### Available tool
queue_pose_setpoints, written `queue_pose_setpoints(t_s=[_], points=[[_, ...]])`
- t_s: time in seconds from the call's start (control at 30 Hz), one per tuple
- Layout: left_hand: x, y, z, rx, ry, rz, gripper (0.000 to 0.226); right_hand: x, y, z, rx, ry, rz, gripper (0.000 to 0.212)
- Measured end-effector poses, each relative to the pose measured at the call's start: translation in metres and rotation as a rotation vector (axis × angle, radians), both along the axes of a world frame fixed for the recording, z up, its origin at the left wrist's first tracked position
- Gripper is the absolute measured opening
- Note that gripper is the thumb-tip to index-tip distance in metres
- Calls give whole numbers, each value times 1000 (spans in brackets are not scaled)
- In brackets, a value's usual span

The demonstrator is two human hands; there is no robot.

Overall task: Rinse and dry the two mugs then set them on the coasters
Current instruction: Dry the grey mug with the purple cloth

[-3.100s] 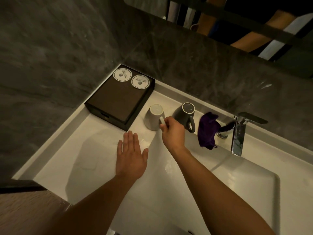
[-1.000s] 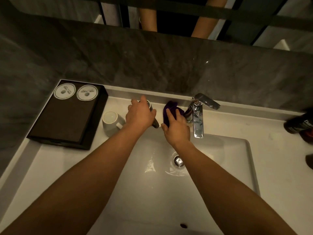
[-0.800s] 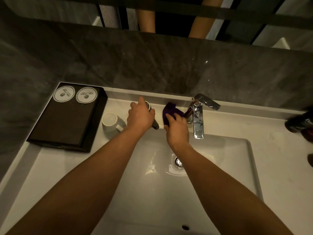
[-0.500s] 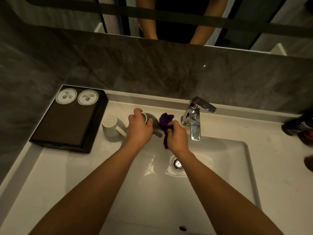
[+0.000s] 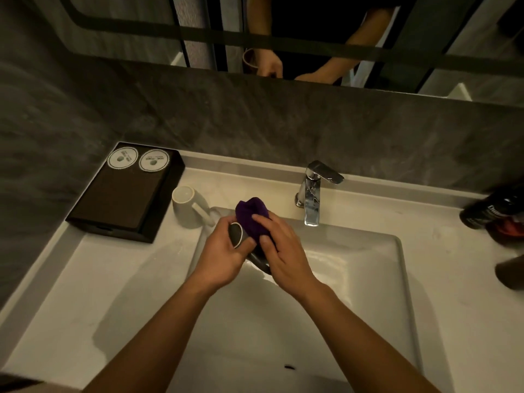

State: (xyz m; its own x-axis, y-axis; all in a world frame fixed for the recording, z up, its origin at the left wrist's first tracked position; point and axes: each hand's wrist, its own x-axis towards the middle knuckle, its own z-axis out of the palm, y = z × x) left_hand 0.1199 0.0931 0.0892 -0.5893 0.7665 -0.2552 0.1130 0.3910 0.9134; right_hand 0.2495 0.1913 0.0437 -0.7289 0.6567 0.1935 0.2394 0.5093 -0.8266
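purple cloth (image 5: 252,215), grey mug (image 5: 236,235), white mug (image 5: 185,207), black tray (image 5: 122,194).

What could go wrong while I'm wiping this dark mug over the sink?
The dark mug is held above the basin only by the left hand; if wet, it may slip and chip. The purple cloth might dip into the wet basin. An elbow swing could knock the white mug beside the sink.

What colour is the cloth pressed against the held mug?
Dark purple cloth, clearest in the head view, against the grey mug.
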Motion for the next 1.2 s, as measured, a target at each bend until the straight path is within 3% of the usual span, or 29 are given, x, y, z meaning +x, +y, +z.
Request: queue_pose_setpoints(t_s=[0.13,0.23,0.33,0.43,0.53,0.63,0.77,0.93,1.2], points=[[18,-10,12,36,74,-23,52,7,2,12,-186,73,-166,38],[27,-20,12,130,39,26,51,16,2,29,-484,147,-299,30],[36,-27,12,282,-217,151,50,28,-1,50,-759,176,-330,24],[45,-24,19,425,-535,298,35,40,-10,65,-835,195,-236,26],[50,-18,28,441,-711,414,15,46,-14,73,-834,197,-88,26],[56,-15,33,354,-655,434,33,51,-15,73,-783,84,67,28],[65,-17,36,240,-556,524,33,56,-22,71,-499,-91,296,44],[68,-28,35,212,-743,674,38,77,-20,71,-303,-107,328,82],[57,-37,34,230,-896,708,24,83,-24,71,-336,-46,231,53]])
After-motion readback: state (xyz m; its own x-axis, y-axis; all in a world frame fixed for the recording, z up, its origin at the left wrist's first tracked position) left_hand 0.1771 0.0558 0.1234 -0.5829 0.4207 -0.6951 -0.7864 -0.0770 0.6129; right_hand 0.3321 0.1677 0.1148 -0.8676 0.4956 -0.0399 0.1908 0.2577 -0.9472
